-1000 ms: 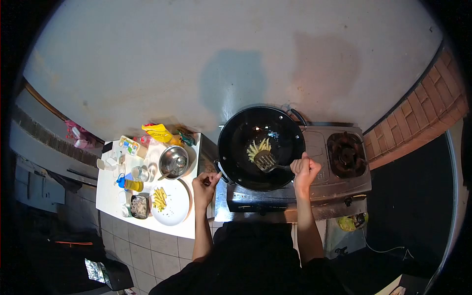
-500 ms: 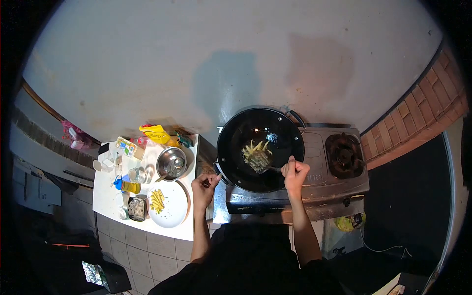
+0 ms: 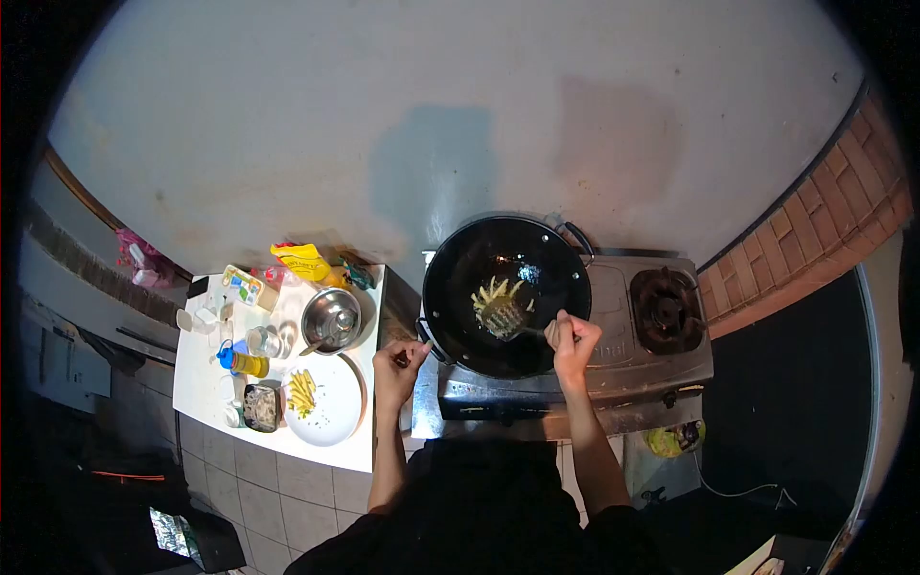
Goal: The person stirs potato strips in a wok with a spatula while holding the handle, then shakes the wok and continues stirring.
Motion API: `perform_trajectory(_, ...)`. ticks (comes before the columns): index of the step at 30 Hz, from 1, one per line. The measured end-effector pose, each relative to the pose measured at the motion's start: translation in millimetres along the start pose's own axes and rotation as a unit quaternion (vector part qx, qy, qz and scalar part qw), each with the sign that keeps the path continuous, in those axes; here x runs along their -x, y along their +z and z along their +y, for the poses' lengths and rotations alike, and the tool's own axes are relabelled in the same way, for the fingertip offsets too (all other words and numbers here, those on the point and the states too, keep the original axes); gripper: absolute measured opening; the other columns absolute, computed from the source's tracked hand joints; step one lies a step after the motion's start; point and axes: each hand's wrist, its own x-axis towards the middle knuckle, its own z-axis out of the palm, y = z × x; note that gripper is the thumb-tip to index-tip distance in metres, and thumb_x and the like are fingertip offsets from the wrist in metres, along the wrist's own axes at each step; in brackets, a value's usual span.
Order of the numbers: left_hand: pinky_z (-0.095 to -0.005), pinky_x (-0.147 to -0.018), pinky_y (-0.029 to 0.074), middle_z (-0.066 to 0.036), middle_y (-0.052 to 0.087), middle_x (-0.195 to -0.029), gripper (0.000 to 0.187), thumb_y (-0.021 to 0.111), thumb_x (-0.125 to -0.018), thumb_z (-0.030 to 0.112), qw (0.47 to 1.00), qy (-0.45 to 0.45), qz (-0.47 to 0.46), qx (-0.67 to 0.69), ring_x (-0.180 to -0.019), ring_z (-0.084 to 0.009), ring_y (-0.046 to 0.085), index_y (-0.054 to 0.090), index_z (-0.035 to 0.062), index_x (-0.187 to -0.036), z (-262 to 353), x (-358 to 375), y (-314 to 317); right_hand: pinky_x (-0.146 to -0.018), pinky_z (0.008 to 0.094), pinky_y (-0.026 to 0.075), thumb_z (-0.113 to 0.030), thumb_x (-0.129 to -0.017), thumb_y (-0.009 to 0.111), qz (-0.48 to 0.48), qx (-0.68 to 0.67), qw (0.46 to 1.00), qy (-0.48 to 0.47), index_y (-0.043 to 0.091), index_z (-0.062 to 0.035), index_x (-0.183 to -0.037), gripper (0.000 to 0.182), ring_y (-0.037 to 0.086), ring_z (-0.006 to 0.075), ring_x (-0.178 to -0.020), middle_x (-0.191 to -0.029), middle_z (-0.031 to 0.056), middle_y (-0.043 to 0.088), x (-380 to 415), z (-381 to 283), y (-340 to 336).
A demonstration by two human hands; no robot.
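Right hand (image 3: 572, 343) clenched on a slotted spatula (image 3: 502, 315), I see on my feed its end over pale-yellow strips (image 3: 491, 291) in the black wok (image 3: 470, 251); whether the left hand (image 3: 395, 367), at the wok's side handle (image 3: 440, 354), grips, I cannot tell.

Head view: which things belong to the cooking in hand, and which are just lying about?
In use:
- slotted turner, held by the right hand
- black wok, left hand by its handle
- fry-like strips in the wok
- probably the white plate, bearing similar strips

Apparently just lying about:
- blue-capped bottle
- yellow packet
- steel bowl
- pink bag
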Motion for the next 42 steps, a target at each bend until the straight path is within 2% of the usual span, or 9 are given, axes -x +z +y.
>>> perform_trajectory(3,-0.0250,-0.062,0.041,-0.004,0.059,-0.068,0.021,0.073,-0.079,0.018,1.000,0.021,0.002,-0.023,-0.066,-0.0095,0.050,0.068,-0.0024,-0.080,2.0,0.3,-1.1,-0.040,0.0232,0.024,-0.002,-0.092,0.046,0.004,-0.036,0.999,-0.030,0.034,-0.0021,-0.049,0.044,0.033,0.0036,-0.042,-0.046,-0.0026,0.039,-1.6,-6.6,4.7)
perform_trajectory(13,-0.0249,-0.059,0.041,-0.004,0.058,-0.066,0.021,0.072,-0.080,0.017,0.999,0.038,0.010,-0.013,-0.063,-0.0093,0.049,0.067,-0.0031,-0.078,-4.1,0.8,1.3,-0.040,0.0230,0.023,-0.004,-0.093,0.045,-0.008,-0.101,0.995,-0.018,0.034,-0.0042,-0.048,0.046,0.032,0.0039,-0.041,-0.045,-0.0024,0.037,-33.2,-1.2,14.6)
perform_trajectory(19,-0.0248,-0.060,0.040,-0.004,0.058,-0.066,0.022,0.071,-0.081,0.016,0.999,0.030,0.010,-0.010,-0.064,-0.0087,0.049,0.065,-0.0036,-0.074,0.3,1.5,1.3,-0.041,0.0247,0.026,-0.008,-0.091,0.049,0.024,-0.005,0.999,0.029,0.041,-0.0020,-0.046,0.046,0.036,0.0045,-0.040,-0.044,-0.0019,0.042,-35.9,17.2,16.4)
perform_trajectory(21,-0.0201,-0.049,0.033,0.001,0.049,-0.059,0.019,0.072,-0.080,0.016,0.997,0.073,0.028,0.014,-0.054,-0.0041,0.043,0.068,-0.0025,-0.077,-4.5,0.2,4.0,-0.041,0.0253,0.027,-0.009,-0.090,0.050,0.026,0.034,0.998,0.035,0.043,-0.0003,-0.047,0.045,0.038,0.0049,-0.040,-0.044,-0.0012,0.044,-35.3,18.8,15.9)
perform_trajectory(26,-0.0204,-0.049,0.033,0.002,0.049,-0.060,0.019,0.071,-0.081,0.016,0.998,0.054,0.020,0.011,-0.054,-0.0041,0.042,0.067,-0.0026,-0.077,-8.4,-1.7,6.5,-0.042,0.0268,0.028,-0.012,-0.089,0.052,0.030,0.118,0.992,0.043,0.049,0.0037,-0.049,0.043,0.040,0.0055,-0.040,-0.043,0.0007,0.048,-31.3,18.7,13.0)
perform_trajectory(28,-0.0205,-0.049,0.033,0.002,0.049,-0.060,0.019,0.071,-0.081,0.015,0.998,0.051,0.020,0.006,-0.054,-0.0041,0.042,0.067,-0.0027,-0.076,-7.0,-1.3,6.0,-0.038,0.0247,0.025,-0.008,-0.092,0.048,0.029,0.135,0.990,0.030,0.037,-0.0031,-0.043,0.050,0.035,0.0061,-0.035,-0.041,-0.0005,0.041,-28.3,15.6,14.4)
perform_trajectory(31,-0.0206,-0.049,0.032,0.002,0.049,-0.060,0.018,0.071,-0.081,0.014,0.997,0.069,0.028,0.017,-0.055,-0.0039,0.042,0.066,-0.0026,-0.075,-4.1,0.0,7.3,-0.041,0.0277,0.026,-0.011,-0.087,0.054,0.022,0.127,0.991,0.044,0.046,0.0035,-0.047,0.043,0.037,0.0052,-0.040,-0.042,0.0001,0.044,-26.1,16.7,6.8)
perform_trajectory(39,-0.0206,-0.049,0.032,0.001,0.050,-0.061,0.026,0.070,-0.081,0.014,0.999,0.041,0.024,0.016,-0.056,-0.0044,0.041,0.060,-0.0043,-0.067,-7.2,1.4,8.7,-0.041,0.0308,0.023,-0.006,-0.084,0.055,0.041,0.169,0.985,0.007,0.040,0.0036,-0.049,0.039,0.032,0.0054,-0.041,-0.041,0.0028,0.033,-29.1,6.2,13.5)
perform_trajectory(42,-0.0204,-0.049,0.032,0.001,0.050,-0.060,0.024,0.070,-0.082,0.014,0.998,0.047,0.029,0.009,-0.055,-0.0040,0.040,0.061,-0.0039,-0.069,-6.2,2.4,9.2,-0.042,0.0307,0.023,-0.006,-0.083,0.055,0.045,0.179,0.983,0.003,0.039,0.0034,-0.049,0.039,0.032,0.0058,-0.041,-0.041,0.0035,0.032,-27.6,7.5,12.2)
